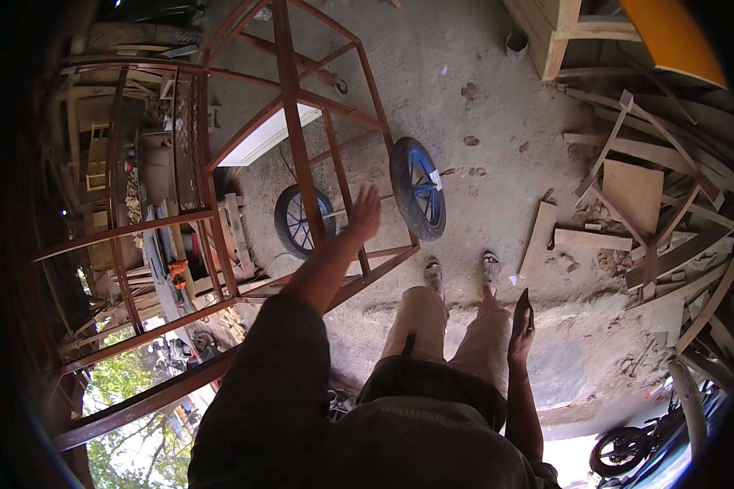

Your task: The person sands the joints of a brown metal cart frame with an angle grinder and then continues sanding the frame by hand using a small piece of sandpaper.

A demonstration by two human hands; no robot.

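A tall reddish-brown frame of bars [294, 122] stands ahead of me and to my left. Two wheels with black tyres and blue rims are at its lower part: the nearer-right wheel [401, 196] and another wheel [283, 220] behind the bars. My left hand [367, 215] reaches forward beside an upright bar, between the two wheels, fingers stretched out; whether it touches the bar I cannot tell. Low at my right side, my right hand [523, 332] is closed round a dark, thin, pointed thing [523, 303], whose kind is unclear.
Loose boards and wooden pieces [632, 191] lie piled on the right, with a plank [538, 240] closer to my feet. A wooden structure [538, 33] and a small bucket [516, 46] are at the far right. A motorcycle [620, 450] stands at the lower right.
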